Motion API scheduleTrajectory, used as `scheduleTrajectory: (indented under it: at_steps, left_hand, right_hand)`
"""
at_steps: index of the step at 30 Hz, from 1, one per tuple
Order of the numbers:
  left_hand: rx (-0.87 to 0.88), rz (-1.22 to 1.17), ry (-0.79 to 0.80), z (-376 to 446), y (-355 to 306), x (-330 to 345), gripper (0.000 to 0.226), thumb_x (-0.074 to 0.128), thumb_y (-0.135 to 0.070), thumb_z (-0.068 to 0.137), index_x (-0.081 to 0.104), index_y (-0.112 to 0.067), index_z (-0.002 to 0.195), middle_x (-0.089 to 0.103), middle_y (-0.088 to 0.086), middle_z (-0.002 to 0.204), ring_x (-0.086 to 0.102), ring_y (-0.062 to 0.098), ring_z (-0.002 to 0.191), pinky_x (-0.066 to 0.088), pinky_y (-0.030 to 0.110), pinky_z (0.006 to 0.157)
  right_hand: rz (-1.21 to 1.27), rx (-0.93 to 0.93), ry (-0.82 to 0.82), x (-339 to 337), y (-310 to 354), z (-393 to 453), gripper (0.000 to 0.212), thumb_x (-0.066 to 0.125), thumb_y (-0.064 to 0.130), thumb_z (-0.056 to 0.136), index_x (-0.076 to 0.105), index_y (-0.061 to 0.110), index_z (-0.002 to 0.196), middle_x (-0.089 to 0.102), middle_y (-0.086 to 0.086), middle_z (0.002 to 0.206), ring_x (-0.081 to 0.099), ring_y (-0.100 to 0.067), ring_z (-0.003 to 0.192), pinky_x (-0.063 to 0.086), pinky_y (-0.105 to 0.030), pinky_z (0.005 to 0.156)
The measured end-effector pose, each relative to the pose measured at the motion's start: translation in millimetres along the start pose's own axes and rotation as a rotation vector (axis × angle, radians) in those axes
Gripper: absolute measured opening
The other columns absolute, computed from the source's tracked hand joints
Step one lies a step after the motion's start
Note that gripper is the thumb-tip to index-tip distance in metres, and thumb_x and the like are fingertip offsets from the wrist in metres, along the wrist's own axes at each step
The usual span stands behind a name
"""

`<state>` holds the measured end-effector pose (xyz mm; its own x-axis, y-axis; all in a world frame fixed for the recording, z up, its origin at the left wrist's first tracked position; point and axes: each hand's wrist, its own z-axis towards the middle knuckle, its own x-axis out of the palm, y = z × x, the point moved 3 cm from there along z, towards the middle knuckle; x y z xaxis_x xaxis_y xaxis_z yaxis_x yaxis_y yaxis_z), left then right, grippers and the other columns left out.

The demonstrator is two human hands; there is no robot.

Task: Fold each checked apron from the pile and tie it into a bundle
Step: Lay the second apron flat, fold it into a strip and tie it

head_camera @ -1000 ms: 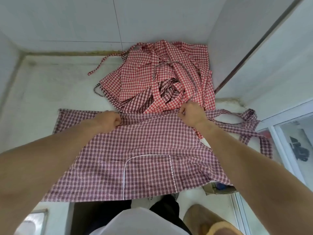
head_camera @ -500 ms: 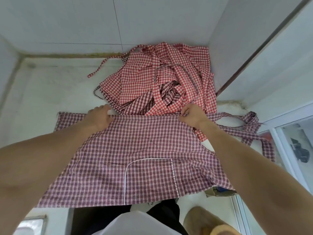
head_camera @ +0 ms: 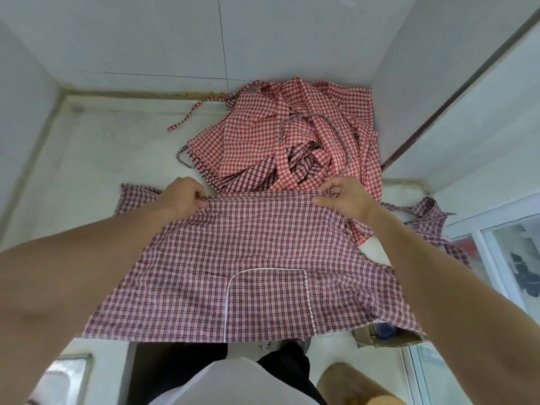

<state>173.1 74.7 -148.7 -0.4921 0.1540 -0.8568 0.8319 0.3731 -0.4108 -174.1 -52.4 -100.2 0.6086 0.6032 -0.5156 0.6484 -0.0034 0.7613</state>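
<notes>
Gripping far hem of dark-red checked cotton apron (head_camera: 248, 273), left hand (head_camera: 182, 197) and right hand (head_camera: 344, 200) fingers pinched.
No fold or tie yet; bright-red checked apron pile (head_camera: 292, 135) beyond fingers untouched.

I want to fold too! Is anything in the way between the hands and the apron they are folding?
No. The left hand and right hand already pinch the top edge of the dark checked apron. The red pile lies behind it.

place: utility corner | cues: tiled walls (head_camera: 163, 33); white counter (head_camera: 87, 159); glass door (head_camera: 514, 276)
</notes>
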Motion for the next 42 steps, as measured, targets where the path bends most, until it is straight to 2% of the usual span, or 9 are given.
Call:
scheduleTrajectory:
  at_steps: [7,13,18,22,25,28,33,39,42]
  left_hand:
    - [-0.102,0.267,0.186,-12,28,-15,0.027,0.056,-0.032,0.1,0.065,-0.008,0.091,0.063,0.006,0.087,0.059,0.021,0.079,0.043,0.031,0.066]
    - [-0.304,0.313,0.074,-30,80,-44,0.034,0.049,-0.042,0.101,0.065,-0.012,0.097,0.064,0.005,0.094,0.056,0.023,0.084,0.042,0.034,0.076]
    - [-0.411,0.028,-0.088,-36,108,-68,0.033,0.062,-0.03,0.097,0.075,0.0,0.095,0.071,0.015,0.104,0.063,0.034,0.096,0.049,0.036,0.084]
    - [-0.509,-0.529,-0.082,-47,111,-63,0.014,0.068,-0.011,0.093,0.065,0.001,0.1,0.064,0.026,0.122,0.062,0.033,0.092,0.052,0.031,0.074]
    - [-0.569,-0.542,0.096,-58,95,-42,0.051,0.072,-0.024,0.091,0.052,0.005,0.129,0.057,0.024,0.13,0.057,0.038,0.116,0.05,0.044,0.097]
    - [-0.562,-0.587,0.126,-60,74,-22,0.07,0.073,-0.029,0.09,0.04,0.006,0.142,0.053,0.018,0.13,0.055,0.032,0.115,0.048,0.039,0.094]
    - [-0.645,-0.736,0.117,-58,66,4,0.077,0.082,-0.036,0.08,0.048,0.006,0.136,0.059,0.021,0.128,0.061,0.034,0.112,0.052,0.041,0.095]
    - [-0.535,-0.67,-0.173,-56,73,-4,0.047,0.076,-0.032,0.087,0.065,0.0,0.12,0.068,0.017,0.118,0.062,0.025,0.088,0.051,0.031,0.084]
    - [-0.542,-0.574,-0.219,-59,85,-16,0.03,0.072,-0.029,0.091,0.068,0.0,0.099,0.07,0.019,0.107,0.059,0.023,0.077,0.05,0.031,0.074]
  right_hand:
    - [0.083,-0.008,-0.093,-10,3,-12,0.025,0.082,0.044,0.068,0.076,0.028,0.086,0.07,0.0,0.119,0.06,-0.017,0.117,0.039,-0.04,0.113]
    - [-0.165,0.089,-0.026,-33,-14,-14,0.011,0.075,0.031,0.086,0.072,0.021,0.086,0.068,0.003,0.091,0.061,-0.014,0.087,0.043,-0.032,0.089]
    - [-0.334,0.243,-0.085,-48,-36,-14,0.023,0.063,0.038,0.095,0.064,0.016,0.088,0.065,-0.011,0.099,0.057,-0.028,0.089,0.044,-0.035,0.082]
    - [-0.279,0.253,-0.143,-43,-35,-20,0.03,0.064,0.028,0.096,0.069,0.006,0.116,0.063,-0.014,0.109,0.06,-0.033,0.103,0.046,-0.039,0.093]
    - [-0.331,0.264,-0.246,-39,-31,-23,0.032,0.067,0.029,0.094,0.071,0.003,0.113,0.066,-0.016,0.118,0.06,-0.035,0.108,0.045,-0.038,0.094]
    - [-0.431,0.288,-0.313,-33,-30,-25,0.039,0.066,0.034,0.095,0.071,-0.004,0.101,0.07,-0.021,0.102,0.055,-0.024,0.073,0.043,-0.032,0.072]
    - [-0.457,0.321,-0.363,-23,-35,-30,0.051,0.059,0.044,0.097,0.058,0.001,0.069,0.058,-0.012,0.066,0.052,-0.024,0.059,0.039,-0.031,0.054]
    - [-0.476,0.314,-0.36,-22,-32,-38,0.058,0.056,0.048,0.097,0.061,-0.004,0.073,0.061,-0.017,0.069,0.063,-0.037,0.077,0.044,-0.033,0.057]
    - [-0.461,0.296,-0.395,-25,-32,-33,0.056,0.061,0.046,0.096,0.057,0.0,0.065,0.054,-0.012,0.06,0.051,-0.025,0.057,0.04,-0.031,0.052]
